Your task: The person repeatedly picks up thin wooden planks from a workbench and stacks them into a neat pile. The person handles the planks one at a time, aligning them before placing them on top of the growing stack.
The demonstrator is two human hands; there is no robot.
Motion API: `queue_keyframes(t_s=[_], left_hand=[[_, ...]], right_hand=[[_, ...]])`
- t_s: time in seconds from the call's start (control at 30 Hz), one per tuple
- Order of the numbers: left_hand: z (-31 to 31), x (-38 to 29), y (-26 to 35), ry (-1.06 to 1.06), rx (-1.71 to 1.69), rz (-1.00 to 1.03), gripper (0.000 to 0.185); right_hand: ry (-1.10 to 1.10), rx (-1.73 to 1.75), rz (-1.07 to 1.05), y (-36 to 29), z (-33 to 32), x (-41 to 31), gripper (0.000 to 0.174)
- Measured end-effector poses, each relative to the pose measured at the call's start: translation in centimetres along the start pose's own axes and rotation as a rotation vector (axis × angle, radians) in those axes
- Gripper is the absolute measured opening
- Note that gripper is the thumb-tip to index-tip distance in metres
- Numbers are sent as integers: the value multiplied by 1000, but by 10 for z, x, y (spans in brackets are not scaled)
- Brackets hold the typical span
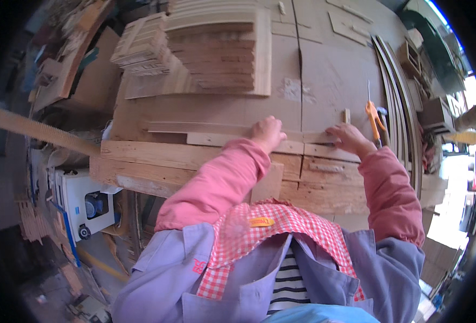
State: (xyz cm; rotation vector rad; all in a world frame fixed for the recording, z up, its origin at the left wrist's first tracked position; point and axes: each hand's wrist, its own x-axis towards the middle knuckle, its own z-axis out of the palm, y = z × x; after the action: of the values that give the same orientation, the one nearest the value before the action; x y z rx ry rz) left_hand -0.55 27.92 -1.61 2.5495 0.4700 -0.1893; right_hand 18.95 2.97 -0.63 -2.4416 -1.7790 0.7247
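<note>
A thin grooved wooden board (pixel 201 127) lies lengthwise along the near side of the workbench. My left hand (pixel 268 133) is over its right part with fingers curled; whether they grip the board is hidden. Farther right, my right hand (pixel 349 139) hovers at or just above the wooden fence strip (pixel 209 139), fingers apart, with no held thing visible. A small wood block (pixel 346 116) is just beyond its fingers. To the right of that hand lies an orange air blow gun (pixel 372 117), its thin nozzle pointing away from me.
A tall stack of wooden boards (pixel 217 56) and a shorter stack of grooved pieces (pixel 143 44) stand on a panel at the back left. Long strips (pixel 397 101) line the bench's right side. A ribbed hose (pixel 40 129) and a white machine (pixel 84 202) are at left.
</note>
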Motion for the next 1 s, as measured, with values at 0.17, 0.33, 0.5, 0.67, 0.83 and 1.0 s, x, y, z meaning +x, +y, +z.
queue_keyframes(t_s=[0.17,0.33,0.5,0.67,0.83,1.0], left_hand=[[0,0,0,-45,6,10,28],[-2,1,-1,-76,-3,7,32],[-38,-6,-8,183,-423,197,30],[-117,-34,-19,470,-973,212,25],[-166,-56,-26,422,-1647,180,25],[-171,-70,-35,464,-1845,126,28]], right_hand=[[198,-95,-14,-9,-59,-11,46],[512,107,13,-54,-146,3,46],[760,118,-181,-145,-186,49,45],[790,106,-289,-212,-194,83,46],[860,-21,-315,-251,-187,105,48],[813,60,-348,-278,-168,100,42]])
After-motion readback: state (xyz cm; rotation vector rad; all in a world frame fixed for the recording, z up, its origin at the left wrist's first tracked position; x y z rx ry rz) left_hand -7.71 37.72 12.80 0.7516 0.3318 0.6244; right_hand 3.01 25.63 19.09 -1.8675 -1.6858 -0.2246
